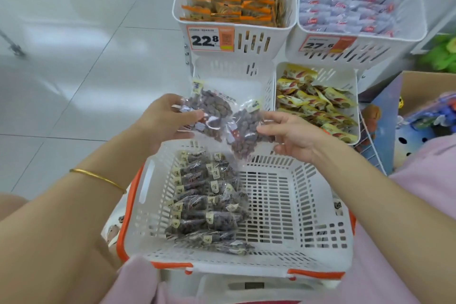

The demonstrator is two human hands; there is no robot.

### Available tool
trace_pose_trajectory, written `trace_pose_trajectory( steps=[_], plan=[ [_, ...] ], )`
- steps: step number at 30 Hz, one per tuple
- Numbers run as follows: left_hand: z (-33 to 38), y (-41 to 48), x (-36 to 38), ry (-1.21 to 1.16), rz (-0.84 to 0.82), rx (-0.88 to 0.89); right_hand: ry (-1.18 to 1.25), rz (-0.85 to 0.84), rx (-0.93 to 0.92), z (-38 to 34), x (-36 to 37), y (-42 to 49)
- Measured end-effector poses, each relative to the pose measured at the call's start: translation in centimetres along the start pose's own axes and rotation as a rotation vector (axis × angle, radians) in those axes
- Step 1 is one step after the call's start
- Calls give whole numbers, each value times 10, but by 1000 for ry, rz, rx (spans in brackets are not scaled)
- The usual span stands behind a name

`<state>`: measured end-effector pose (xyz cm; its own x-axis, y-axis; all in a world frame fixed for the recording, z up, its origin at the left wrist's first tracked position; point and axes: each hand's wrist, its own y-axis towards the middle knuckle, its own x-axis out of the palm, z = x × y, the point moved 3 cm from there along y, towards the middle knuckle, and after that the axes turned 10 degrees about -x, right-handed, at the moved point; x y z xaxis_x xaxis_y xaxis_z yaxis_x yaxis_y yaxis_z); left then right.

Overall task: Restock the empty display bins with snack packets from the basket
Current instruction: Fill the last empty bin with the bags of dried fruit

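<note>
My left hand pinches one snack packet and my right hand a second packet, both raised over the basket, ready for the empty bin just beyond.

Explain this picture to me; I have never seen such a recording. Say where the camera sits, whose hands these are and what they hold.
There is no machine: a person works with bare hands, filmed by one camera worn on the head, looking down. The left hand pinches a clear packet of dark snacks; the right hand holds a second packet. Below them sits a white basket with more packets stacked at its left side. Ahead is an empty bin, beside a bin of yellow packets.
</note>
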<state>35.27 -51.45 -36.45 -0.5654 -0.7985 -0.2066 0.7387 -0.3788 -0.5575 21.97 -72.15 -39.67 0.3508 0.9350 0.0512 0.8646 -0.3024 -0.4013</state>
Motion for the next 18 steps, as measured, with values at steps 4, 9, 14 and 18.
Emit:
trace_pose_trajectory(
  steps=[4, 9, 14, 18],
  plan=[
    [-2, 2, -13, -123, 84, 13, 20, 72, -32, -3, -4, 4],
    [-4, 0, -12, -95, 82, 117, 80, 219, -43, 0, -12, 5],
    [-2, -6, -5, 108, 224, 368, 239, 235, -23, 5, -16, 2],
    [8, -15, -5, 656, 483, 865, 710, 169, 25, 12, -10, -6]
  ],
)
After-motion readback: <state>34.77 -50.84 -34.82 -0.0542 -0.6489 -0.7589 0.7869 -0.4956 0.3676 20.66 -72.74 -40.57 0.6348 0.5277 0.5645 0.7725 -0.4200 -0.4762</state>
